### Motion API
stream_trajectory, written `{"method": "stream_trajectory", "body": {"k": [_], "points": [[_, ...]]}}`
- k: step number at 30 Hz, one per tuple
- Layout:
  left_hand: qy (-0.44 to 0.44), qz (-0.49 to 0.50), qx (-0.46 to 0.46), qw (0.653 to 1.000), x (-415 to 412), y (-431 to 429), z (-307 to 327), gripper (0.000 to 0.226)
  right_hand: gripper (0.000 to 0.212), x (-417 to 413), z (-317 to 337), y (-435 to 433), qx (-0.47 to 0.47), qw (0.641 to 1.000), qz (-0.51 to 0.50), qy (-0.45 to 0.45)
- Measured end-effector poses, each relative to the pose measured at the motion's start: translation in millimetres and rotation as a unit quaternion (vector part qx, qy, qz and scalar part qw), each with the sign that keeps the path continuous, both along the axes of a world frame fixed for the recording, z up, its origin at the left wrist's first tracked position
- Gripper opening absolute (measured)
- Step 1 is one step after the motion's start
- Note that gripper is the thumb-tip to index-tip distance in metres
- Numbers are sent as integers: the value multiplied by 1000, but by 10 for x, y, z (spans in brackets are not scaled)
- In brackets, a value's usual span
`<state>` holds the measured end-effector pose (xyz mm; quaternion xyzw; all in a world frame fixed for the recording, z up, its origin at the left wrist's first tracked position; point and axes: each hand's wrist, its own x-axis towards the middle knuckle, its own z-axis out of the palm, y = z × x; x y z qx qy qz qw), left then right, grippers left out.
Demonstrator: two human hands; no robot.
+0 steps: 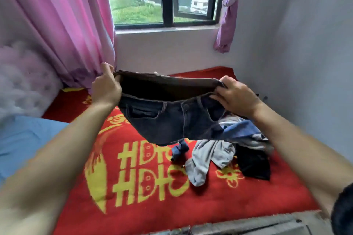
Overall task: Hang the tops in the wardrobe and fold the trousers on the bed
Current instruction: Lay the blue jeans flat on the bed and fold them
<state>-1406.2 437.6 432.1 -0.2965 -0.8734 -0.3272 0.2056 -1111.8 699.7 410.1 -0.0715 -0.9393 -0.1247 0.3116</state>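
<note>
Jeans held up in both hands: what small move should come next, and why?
Probably lower the jeans flat onto the bare part of the red blanket, left of the clothes pile. The left hand and right hand each grip an end of the waistband, the jeans hang above the blanket, and trousers are to be folded there.

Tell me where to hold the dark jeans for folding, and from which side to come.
Grip the waistband at its two ends, one hand from each side, as the left hand and right hand do now. It looks like the firmest, straightest edge, stretched open between them, so the dark jeans hang from it above the red blanket.
</note>
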Motion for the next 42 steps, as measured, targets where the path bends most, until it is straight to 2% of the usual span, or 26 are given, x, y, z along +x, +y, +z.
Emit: {"method": "stream_trajectory", "body": {"k": [2,4,9,14,15,17,20,21,24,26,28,30,32,34,37,40,42], "points": [[62,-68,-34,995,-49,-251,94,26,32,-59,244,-40,-50,990,-59,117],[74,-119,-48,989,-59,-453,175,27,32,-109,409,-127,-88,978,-90,168],[-37,-141,-41,988,-39,-650,202,39,34,-223,596,-391,-99,982,-84,137],[-24,-175,-116,977,147,-766,-28,67,36,-298,563,-563,-151,976,-89,126],[0,-185,-144,972,174,-779,-90,66,35,-306,557,-580,-163,974,-90,129],[47,-195,-208,957,237,-781,-209,47,33,-340,551,-618,-187,969,-87,140],[-11,-189,-204,960,377,-703,-349,25,31,-430,557,-691,-217,961,-82,150],[-48,-188,-198,961,435,-660,-398,33,31,-462,553,-716,-225,959,-80,151],[-88,-199,-246,944,687,-518,-534,87,31,-545,533,-768,-250,952,-75,161],[-85,-215,-281,931,844,-413,-667,96,30,-576,530,-778,-264,946,-73,171],[-88,-220,-295,926,932,-293,-801,83,31,-585,545,-771,-277,941,-71,179],[-76,-205,-271,937,959,-193,-903,52,30,-555,576,-746,-278,943,-58,175],[-73,-175,-244,951,911,-132,-960,33,30,-480,618,-699,-262,952,-44,154],[-77,-150,-247,954,784,-129,-947,29,32,-369,659,-637,-231,967,-31,105],[-54,-133,-277,950,490,-206,-805,21,42,-219,679,-566,-150,987,-43,-44],[14,-100,-316,943,220,-285,-577,16,56,-147,640,-522,-27,976,-100,-194],[45,-89,-330,939,99,-334,-424,22,59,-136,624,-512,36,961,-122,-247]]}}
